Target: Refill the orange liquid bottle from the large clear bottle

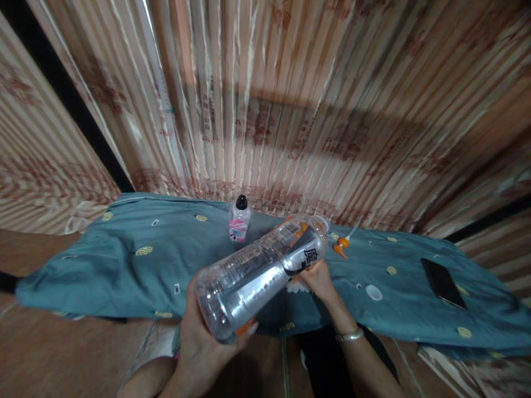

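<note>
A large clear plastic bottle point(265, 271) with a silver and orange label is tilted across the middle of the head view, its uncapped-looking neck up at the right. My left hand point(203, 331) is wrapped round its base. Under the upper part, my right hand point(317, 279) grips the bottle from behind, its fingers partly hidden; a metal bracelet is on that wrist. Something white and ragged point(296, 286) shows beside the right hand, too unclear to name. To the right of the neck lies an orange trigger spray head point(341, 246) with a thin pale tube.
A small clear bottle point(239, 221) with a black cap and pink label stands behind the big bottle. A white round disc point(374, 292) and a dark phone point(443, 283) lie on the right of the green-blue cloth point(166, 282). Striped curtains point(265, 110) hang behind.
</note>
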`<state>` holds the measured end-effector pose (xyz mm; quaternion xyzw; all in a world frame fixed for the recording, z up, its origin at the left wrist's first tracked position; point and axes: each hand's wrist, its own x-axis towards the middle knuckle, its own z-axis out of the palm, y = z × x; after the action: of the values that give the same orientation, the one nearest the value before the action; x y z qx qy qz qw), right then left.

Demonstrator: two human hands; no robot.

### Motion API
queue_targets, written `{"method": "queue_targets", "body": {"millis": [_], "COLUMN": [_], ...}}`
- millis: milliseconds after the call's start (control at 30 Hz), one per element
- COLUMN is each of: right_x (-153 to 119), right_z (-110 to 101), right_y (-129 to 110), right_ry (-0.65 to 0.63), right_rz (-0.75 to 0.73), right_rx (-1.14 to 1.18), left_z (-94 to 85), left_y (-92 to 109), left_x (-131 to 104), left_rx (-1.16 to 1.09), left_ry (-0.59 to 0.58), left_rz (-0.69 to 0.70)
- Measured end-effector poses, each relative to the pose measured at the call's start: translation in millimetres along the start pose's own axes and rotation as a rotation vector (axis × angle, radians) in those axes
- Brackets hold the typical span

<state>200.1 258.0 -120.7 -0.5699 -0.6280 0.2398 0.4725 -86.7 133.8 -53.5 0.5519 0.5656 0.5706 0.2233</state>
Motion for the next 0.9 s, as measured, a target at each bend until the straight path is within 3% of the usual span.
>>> {"method": "queue_targets", "body": {"millis": [100, 300, 600, 733, 833, 900], "right_x": [0.4, 0.9, 3.8, 3.7, 4.1, 4.4], "right_z": [1.2, 2.1, 2.5, 2.8, 2.6, 2.6], "right_y": [1.7, 1.3, -0.6, -1.4, -1.4, -0.1], "right_ry": [0.021, 0.027, 0.013, 0.008, 0.027, 0.032], "right_rz": [0.024, 0.034, 0.051, 0.055, 0.053, 0.057], "right_rx": [0.005, 0.024, 0.068, 0.071, 0.058, 0.057], "left_z": [9.5, 3.6, 4.0, 11.4, 16.7, 18.1], "left_y": [2.9, 16.8, 17.6, 17.7, 17.8, 17.9], "left_x": [-0.6, 5.7, 3.9, 0.3, -0.3, 0.4], "left_rx": [-0.073, -0.145, -0.184, -0.224, -0.239, -0.234], "left_ry": [0.083, -0.11, -0.098, 0.0, 0.102, 0.11], "left_rz": [0.003, -0.038, -0.099, -0.136, -0.092, -0.066]}}
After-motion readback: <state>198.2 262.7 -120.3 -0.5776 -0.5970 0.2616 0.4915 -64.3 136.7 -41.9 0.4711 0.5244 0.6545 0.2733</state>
